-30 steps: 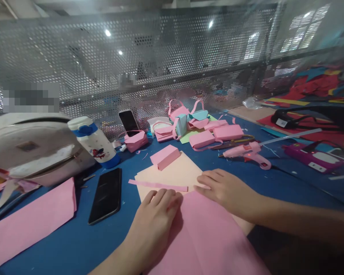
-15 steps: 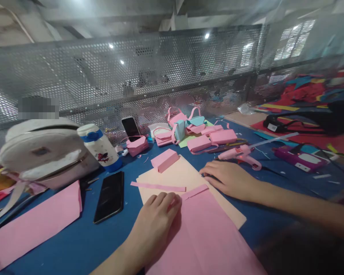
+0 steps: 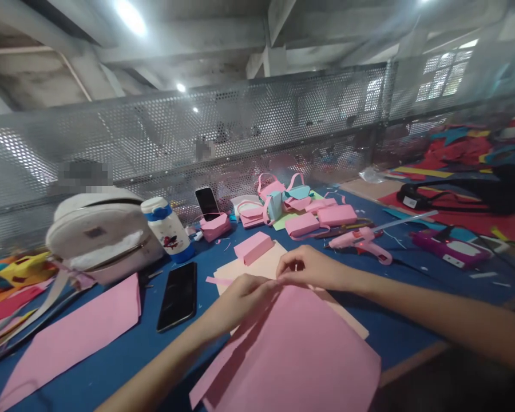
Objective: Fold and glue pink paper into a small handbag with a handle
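Note:
A large pink paper sheet (image 3: 309,349) slopes up toward me, its left side folded or overlapping. My left hand (image 3: 253,289) is closed on its far edge, fingertips pressed together. Right beside it, my right hand (image 3: 304,268) pinches the same edge, thumb and fingers curled. The fingertips nearly meet, and the exact fold between them is hidden. Under the hands lie cream sheets (image 3: 347,321). A thin pink strip (image 3: 215,280) pokes out left of my left hand. Just beyond sits a small folded pink paper box (image 3: 254,248).
Pink and blue paper bags (image 3: 300,220) cluster at the back. A pink glue gun (image 3: 363,240) lies right, near a purple device (image 3: 450,247). Left are a black phone (image 3: 178,296), a bottle (image 3: 169,232), a white backpack (image 3: 98,237) and more pink paper (image 3: 81,337). A perforated metal screen (image 3: 240,126) stands behind.
My right hand has moved left from beside the glue gun onto the pink sheet's far edge. My left hand has shifted to that edge too, and the sheet is now lifted and tilted.

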`<state>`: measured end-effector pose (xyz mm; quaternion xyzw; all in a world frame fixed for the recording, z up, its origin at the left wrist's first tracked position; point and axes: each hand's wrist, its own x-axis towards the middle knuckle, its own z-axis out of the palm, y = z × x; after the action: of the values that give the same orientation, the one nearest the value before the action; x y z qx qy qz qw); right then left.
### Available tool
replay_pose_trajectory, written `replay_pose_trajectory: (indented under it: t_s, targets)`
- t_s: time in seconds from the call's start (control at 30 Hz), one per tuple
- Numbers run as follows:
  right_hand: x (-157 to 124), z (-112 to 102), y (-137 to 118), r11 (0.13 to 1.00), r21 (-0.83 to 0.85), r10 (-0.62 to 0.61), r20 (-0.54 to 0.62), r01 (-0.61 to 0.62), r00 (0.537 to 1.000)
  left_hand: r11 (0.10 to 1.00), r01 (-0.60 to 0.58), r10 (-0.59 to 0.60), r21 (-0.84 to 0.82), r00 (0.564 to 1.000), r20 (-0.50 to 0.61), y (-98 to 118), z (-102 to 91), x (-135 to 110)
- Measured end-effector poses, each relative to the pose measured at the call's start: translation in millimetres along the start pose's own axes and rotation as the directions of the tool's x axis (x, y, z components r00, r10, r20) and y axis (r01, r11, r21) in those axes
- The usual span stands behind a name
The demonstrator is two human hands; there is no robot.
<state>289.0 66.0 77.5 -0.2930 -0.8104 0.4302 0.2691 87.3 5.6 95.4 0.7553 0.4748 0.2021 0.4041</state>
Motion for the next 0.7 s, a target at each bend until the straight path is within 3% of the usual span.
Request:
replay_pose_trajectory:
  t_s: [0.13, 0.23, 0.33, 0.57, 0.7]
  targets:
    - [3, 2, -7, 0.99, 0.136, -0.034, -0.111, 0.049, 0.993, 0.995, -0.012, 0.006, -0.098, 0.998, -0.066, 5, 12.3, 10]
    - [-1, -3, -7, 0.985, 0.159, -0.044, -0.167, 0.071, 0.985, 0.994, -0.025, 0.014, -0.105, 0.994, -0.105, 5, 17.1, 1]
    - [-7, -12, -8, 0.987, 0.143, -0.045, -0.217, 0.077, 0.975, 0.992, 0.041, -0.053, -0.123, 0.994, -0.096, 2, 18.2, -15]
    - [-13, -22, -7, 0.989, 0.137, -0.025, -0.176, 0.049, 0.984, 0.97, 0.174, -0.182, -0.17, 0.983, -0.028, -7, 22.7, -47]
    - [-12, -24, -9, 0.99, 0.135, -0.006, -0.179, 0.031, 0.984, 0.962, 0.192, -0.196, -0.195, 0.981, -0.001, -7, 23.3, -56]
